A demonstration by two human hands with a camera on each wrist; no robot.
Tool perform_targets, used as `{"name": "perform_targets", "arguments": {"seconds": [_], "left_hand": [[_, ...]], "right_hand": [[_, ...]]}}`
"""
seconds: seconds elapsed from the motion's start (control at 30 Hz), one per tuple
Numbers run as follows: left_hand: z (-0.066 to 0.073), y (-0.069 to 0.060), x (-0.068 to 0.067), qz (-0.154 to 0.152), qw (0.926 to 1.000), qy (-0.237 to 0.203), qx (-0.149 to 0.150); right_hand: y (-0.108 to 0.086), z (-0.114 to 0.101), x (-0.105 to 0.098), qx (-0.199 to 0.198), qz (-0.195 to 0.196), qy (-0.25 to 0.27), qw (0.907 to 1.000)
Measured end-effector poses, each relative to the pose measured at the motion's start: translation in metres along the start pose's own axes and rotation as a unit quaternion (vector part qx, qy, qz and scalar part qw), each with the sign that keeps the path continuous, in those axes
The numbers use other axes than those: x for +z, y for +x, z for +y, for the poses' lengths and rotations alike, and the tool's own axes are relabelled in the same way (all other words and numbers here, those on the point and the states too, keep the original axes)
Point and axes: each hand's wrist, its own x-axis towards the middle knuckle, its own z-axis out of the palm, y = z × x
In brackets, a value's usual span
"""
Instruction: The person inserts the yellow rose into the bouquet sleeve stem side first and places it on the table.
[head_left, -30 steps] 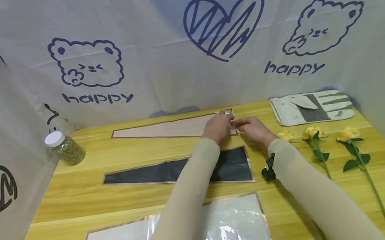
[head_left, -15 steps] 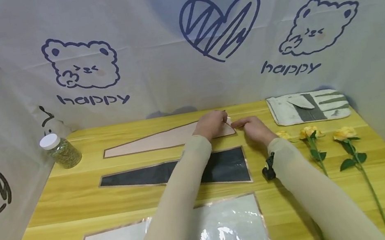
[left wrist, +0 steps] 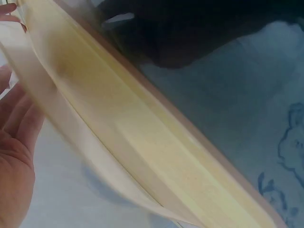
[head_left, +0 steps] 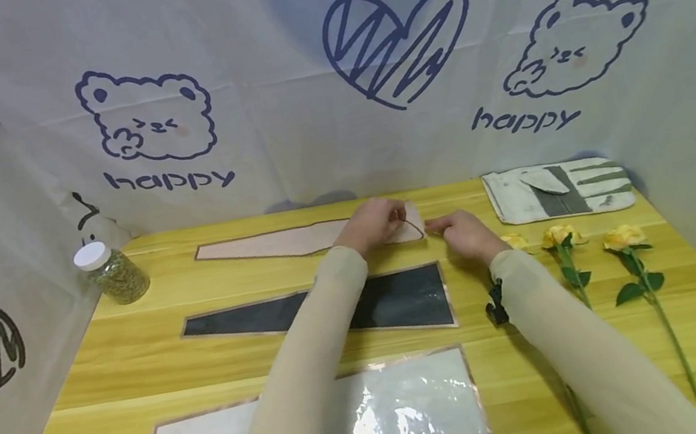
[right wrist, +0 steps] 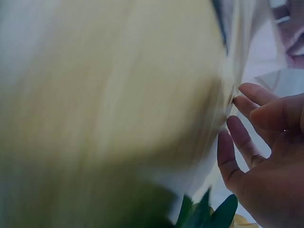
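gripping pink strip nr wide end w/ l hand, fingers curled; w/ r hand by corner, fingers half-bent, can't tell if holding.

Head view looks forward and down across the table; tilted wrist views crowd close, sharing the pale strip.

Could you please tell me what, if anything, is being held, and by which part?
The left hand holds the pale pink tapered sheet near its wide end; whether the right hand also grips it is unclear.
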Motion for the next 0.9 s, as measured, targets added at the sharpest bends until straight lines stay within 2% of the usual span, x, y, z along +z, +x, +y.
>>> {"name": "perform_targets", "arguments": {"seconds": [0.17, 0.3, 0.63, 0.9], "left_hand": [[0.0, -0.001, 0.002, 0.002, 0.9999, -0.001, 0.014], [0.001, -0.002, 0.005, 0.004, 0.9998, -0.008, 0.017], [0.001, -0.009, 0.008, 0.009, 0.9995, -0.029, 0.003], [-0.003, -0.015, 0.007, 0.028, 0.999, -0.034, 0.006]], "right_hand": [[-0.001, 0.0, 0.002, -0.059, -0.008, -0.057, 0.9966], [0.0, -0.002, 0.005, -0.077, -0.011, -0.101, 0.9918], [-0.001, -0.003, 0.007, -0.043, -0.041, -0.162, 0.9849], [-0.002, -0.006, 0.004, -0.027, -0.053, -0.174, 0.983]]}}
